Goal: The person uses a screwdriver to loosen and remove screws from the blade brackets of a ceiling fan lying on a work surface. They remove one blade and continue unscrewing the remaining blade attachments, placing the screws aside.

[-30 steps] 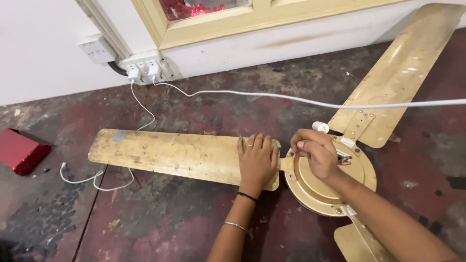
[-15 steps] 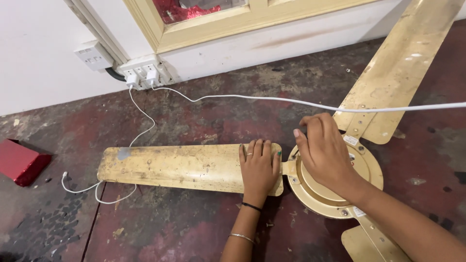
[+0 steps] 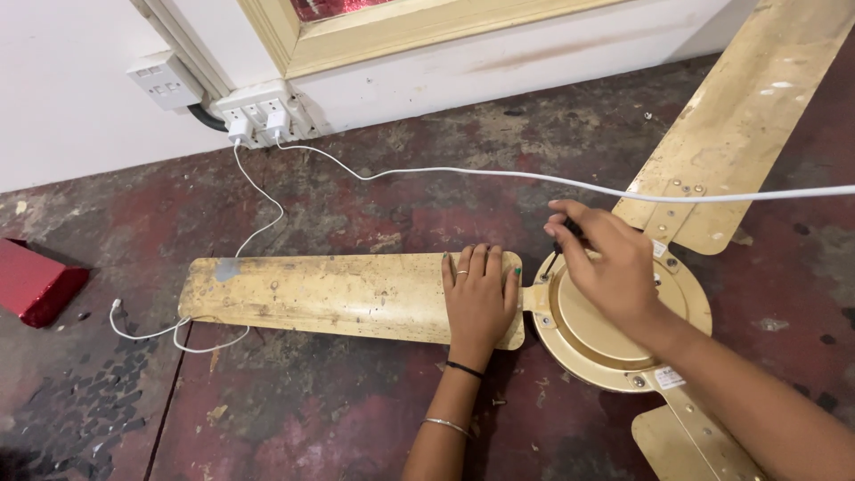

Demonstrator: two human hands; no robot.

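A worn, dark red floor (image 3: 338, 419) is being used as the work surface, with a white wall (image 3: 71, 98) and a socket strip (image 3: 258, 116) behind it. A gold ceiling fan (image 3: 623, 330) is lying flat on the floor, its blades spread outward. The near blade (image 3: 338, 294) is being pressed down by the left hand (image 3: 481, 298), palm flat and fingers spread, nothing clasped. A small dark tool (image 3: 559, 254) is being pinched at the hub's rim by the right hand (image 3: 610, 272), fingers curled around it. A white cable (image 3: 499, 176) is stretched across above the fan. The fan is judged heavy at its metal hub; the blades are thin, stiff and likely to flex, so it is best held at the hub or blade roots.
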